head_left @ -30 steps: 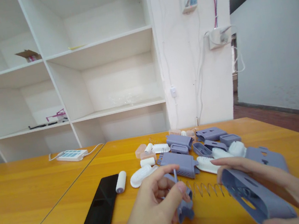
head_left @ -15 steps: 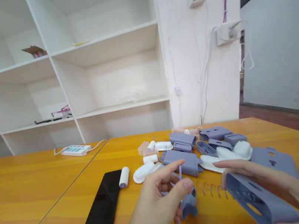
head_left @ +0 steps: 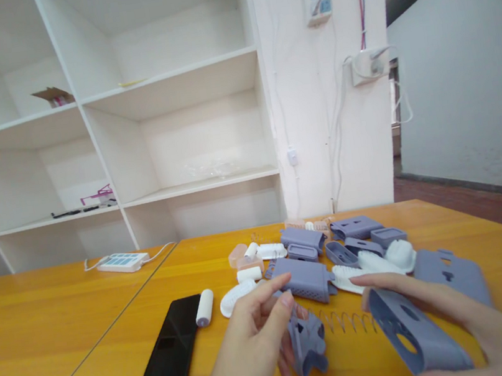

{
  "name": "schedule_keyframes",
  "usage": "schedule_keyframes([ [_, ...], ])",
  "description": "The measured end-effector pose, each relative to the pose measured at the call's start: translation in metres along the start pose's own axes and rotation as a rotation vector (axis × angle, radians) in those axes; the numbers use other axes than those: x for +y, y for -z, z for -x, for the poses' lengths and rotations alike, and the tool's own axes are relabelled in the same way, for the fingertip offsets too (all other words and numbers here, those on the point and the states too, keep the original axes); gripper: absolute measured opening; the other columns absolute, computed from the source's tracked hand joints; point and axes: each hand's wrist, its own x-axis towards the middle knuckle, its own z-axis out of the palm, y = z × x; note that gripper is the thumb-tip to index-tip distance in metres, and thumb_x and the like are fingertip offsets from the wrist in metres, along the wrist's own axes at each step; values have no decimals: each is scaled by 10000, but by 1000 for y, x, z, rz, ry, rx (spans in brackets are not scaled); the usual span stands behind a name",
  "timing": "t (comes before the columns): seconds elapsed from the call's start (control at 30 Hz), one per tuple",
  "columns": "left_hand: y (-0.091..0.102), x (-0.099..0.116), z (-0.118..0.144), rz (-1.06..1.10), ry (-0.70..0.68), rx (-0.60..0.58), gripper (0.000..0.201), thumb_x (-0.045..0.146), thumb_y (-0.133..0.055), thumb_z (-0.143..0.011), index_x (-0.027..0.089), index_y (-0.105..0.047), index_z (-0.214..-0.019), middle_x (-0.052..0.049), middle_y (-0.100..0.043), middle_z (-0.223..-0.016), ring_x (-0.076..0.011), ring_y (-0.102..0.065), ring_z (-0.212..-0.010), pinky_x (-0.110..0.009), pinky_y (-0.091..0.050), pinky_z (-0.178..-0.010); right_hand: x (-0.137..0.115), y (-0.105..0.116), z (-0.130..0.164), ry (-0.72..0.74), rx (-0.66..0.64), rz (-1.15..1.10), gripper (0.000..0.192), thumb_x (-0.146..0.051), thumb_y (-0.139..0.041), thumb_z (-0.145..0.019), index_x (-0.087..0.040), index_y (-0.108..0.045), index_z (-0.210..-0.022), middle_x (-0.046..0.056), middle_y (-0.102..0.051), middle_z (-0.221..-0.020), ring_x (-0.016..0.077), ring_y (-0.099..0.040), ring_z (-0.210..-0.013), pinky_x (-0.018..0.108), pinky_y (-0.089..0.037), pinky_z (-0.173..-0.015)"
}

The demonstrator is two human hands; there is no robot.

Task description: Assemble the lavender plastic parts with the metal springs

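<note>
My left hand (head_left: pixel 261 318) is closed on a small grey-purple plastic part (head_left: pixel 308 343) with a cut-out, wavy edge, held above the table. A thin metal coil spring (head_left: pixel 346 322) stretches from beside that part toward my right hand. My right hand (head_left: pixel 472 312) grips a grey-purple plastic housing (head_left: pixel 436 336), fingers along its top and thumb below. The housing is tilted, with its open end toward the spring and oval holes in its walls. I cannot tell whether the spring's ends are attached to either part.
Behind my hands lie several grey-purple housings (head_left: pixel 304 277), white shells (head_left: pixel 387 260) and white rollers (head_left: pixel 249 274). A black phone (head_left: pixel 166 358) lies at left beside another white roller (head_left: pixel 204 308). A power strip (head_left: pixel 123 262) sits farther back, before white shelves (head_left: pixel 195 190).
The small part in my left hand has turned, showing more of its cut-out side. A thin strip at my left fingertips is no longer visible. The housing has turned slightly, and the view has shifted.
</note>
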Motion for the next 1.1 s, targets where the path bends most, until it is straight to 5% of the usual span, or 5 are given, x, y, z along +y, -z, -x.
schedule_keyframes([
  [0.13,3,-6,-6,-35,36,45,872,654,-667,-839,76,-480,-1465,-129,-778,-958,-72,-565,-439,-173,-452,-338,-5,-16,-2,59,-83,264,893,-571,-707,-912,-463,-220,-1653,30,-452,-1678,381,-471,-1494,582,-399,-1166],
  [0.33,12,-8,-11,-142,-11,141,646,596,-570,-926,121,-522,-1361,-49,-720,-879,-78,-536,-445,-170,-357,-343,-11,-39,-9,307,30,365,978,-501,-750,-874,-385,-185,-1663,99,-560,-1597,355,-609,-1388,480,-514,-1101],
  [0.5,16,-11,-11,-231,-62,208,532,607,-594,-962,168,-615,-1262,43,-559,-719,-105,-512,-546,-200,-294,-427,1,-52,-7,142,-3,241,963,-564,-713,-913,-388,-127,-1657,96,-480,-1663,366,-511,-1464,512,-442,-1156],
  [0.77,14,-18,-14,-141,-107,88,618,573,-685,-926,124,-587,-1339,-47,-738,-884,-119,-541,-669,-257,-404,-633,3,-64,-12,-76,8,-85,820,-615,-667,-932,-398,-262,-1610,60,-461,-1677,336,-485,-1500,469,-451,-1172],
  [1.1,17,-12,-17,-86,12,43,821,684,-698,-827,66,-567,-1352,-3,-704,-599,-59,-361,-366,-207,-252,-381,1,-58,-16,374,131,420,879,-469,-713,-894,-290,-265,-1628,152,-625,-1523,369,-664,-1327,506,-614,-1023],
])
